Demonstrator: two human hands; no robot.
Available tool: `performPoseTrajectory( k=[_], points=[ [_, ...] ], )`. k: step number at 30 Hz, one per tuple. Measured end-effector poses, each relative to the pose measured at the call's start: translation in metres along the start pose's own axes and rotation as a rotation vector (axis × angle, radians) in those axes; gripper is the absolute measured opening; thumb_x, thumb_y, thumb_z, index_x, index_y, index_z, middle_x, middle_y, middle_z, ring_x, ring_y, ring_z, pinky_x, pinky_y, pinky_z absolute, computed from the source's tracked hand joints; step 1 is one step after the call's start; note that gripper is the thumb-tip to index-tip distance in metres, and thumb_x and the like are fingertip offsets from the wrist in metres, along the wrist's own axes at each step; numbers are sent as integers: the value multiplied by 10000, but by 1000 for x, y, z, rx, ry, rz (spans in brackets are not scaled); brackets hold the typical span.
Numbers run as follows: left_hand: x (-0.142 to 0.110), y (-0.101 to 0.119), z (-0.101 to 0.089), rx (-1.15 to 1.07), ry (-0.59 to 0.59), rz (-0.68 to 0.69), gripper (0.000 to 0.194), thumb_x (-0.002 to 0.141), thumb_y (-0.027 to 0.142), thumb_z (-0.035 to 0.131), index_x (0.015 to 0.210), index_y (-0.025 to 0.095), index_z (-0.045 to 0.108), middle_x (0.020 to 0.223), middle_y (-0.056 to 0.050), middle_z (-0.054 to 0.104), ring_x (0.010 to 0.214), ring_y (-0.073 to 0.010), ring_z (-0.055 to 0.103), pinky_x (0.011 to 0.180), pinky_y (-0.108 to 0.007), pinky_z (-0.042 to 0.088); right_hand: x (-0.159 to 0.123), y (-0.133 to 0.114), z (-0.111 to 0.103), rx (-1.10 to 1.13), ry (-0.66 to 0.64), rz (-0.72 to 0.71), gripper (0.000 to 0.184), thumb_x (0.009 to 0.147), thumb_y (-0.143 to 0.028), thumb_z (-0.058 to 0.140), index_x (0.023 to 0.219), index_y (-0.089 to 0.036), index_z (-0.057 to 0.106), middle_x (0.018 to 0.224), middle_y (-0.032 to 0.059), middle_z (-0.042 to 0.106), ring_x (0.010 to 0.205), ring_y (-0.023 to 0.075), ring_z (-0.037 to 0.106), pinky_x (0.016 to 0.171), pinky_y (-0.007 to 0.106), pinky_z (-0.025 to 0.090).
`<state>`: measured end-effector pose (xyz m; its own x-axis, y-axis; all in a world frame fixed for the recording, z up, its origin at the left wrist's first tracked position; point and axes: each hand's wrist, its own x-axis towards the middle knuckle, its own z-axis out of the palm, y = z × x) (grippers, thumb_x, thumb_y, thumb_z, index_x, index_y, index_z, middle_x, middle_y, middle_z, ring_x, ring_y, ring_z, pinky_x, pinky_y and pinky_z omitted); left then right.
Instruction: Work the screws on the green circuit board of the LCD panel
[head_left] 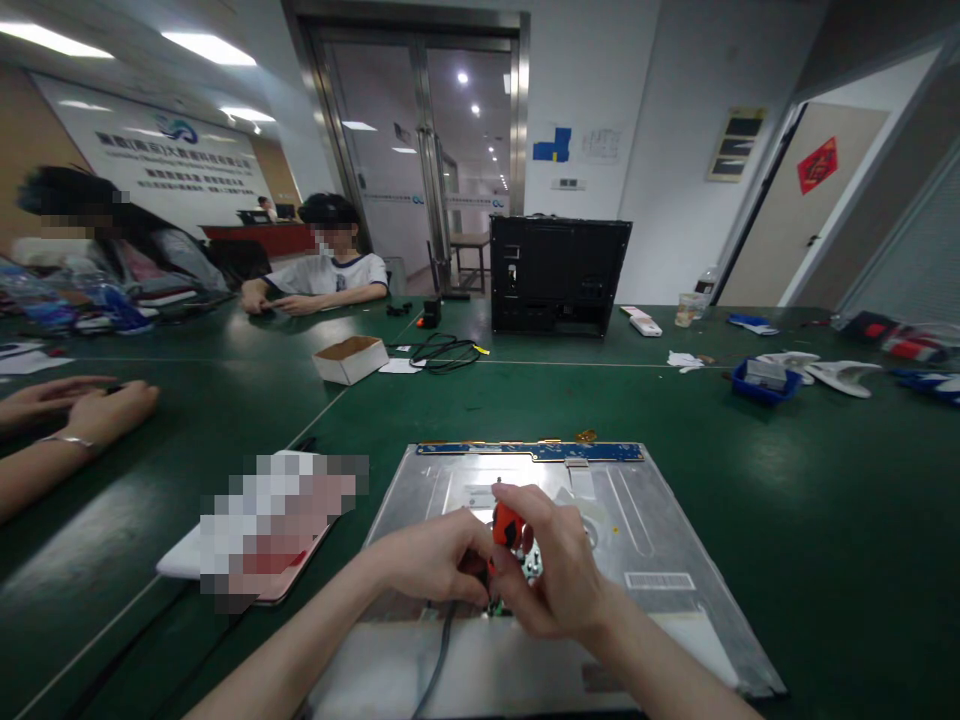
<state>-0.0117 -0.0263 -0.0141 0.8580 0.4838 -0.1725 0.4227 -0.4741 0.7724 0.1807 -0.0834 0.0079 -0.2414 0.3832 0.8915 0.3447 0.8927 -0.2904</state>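
A silver metal display panel lies flat on the table in front of me. A blue circuit strip runs along its far edge. Above a small green board near the panel's middle, my right hand grips a red-and-black screwdriver, held roughly upright. My left hand is beside the screwdriver's lower part, its fingers curled together; what they pinch is hidden. From under that hand a grey cable runs toward me. The screwdriver's tip is out of sight between my hands.
Phones lie left of the panel. Farther back are a white cardboard box, a coiled black cable, a black monitor casing and a blue tray. Another person's hands rest at left; another person sits across the table.
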Motion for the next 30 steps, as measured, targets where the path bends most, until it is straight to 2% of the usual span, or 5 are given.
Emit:
performPoseTrajectory(
  k=[9, 13, 18, 26, 30],
  points=[
    [2, 2, -2, 17, -4, -6, 136, 782, 227, 722, 899, 158, 723, 717, 12, 582, 619, -139, 504, 566, -229, 409, -3, 1, 1, -24, -13, 26, 491, 887, -186, 471, 1374, -190, 409, 813, 23, 617, 579, 165, 553, 468, 276, 455],
    [3, 0, -1, -9, -15, 18, 124, 762, 185, 699, 879, 158, 730, 679, 21, 579, 581, -129, 487, 524, -219, 385, -2, -1, 2, -68, 26, 27, 410, 912, -206, 482, 1319, -211, 432, 771, -1, 616, 545, 146, 545, 457, 250, 433],
    [1, -2, 1, 16, 14, 17, 114, 761, 189, 697, 864, 149, 722, 726, -4, 625, 642, -152, 538, 571, -228, 437, 0, 0, 5, -81, 55, 15, 333, 946, -228, 504, 1277, -220, 470, 718, -16, 617, 515, 139, 537, 447, 240, 403],
    [1, 0, -1, 47, -8, 10, 123, 798, 228, 714, 903, 163, 716, 720, 6, 599, 650, -156, 535, 590, -233, 458, -1, 1, 0, 2, -19, 10, 500, 886, -211, 484, 1380, -189, 413, 821, 28, 639, 558, 158, 555, 470, 273, 456],
    [1, 3, -1, 7, -5, 6, 138, 813, 230, 713, 932, 159, 724, 731, 1, 599, 642, -153, 534, 589, -235, 447, -1, 0, -1, 7, -18, 26, 516, 869, -187, 463, 1382, -190, 407, 855, 39, 650, 579, 161, 572, 483, 285, 479]
  ],
)
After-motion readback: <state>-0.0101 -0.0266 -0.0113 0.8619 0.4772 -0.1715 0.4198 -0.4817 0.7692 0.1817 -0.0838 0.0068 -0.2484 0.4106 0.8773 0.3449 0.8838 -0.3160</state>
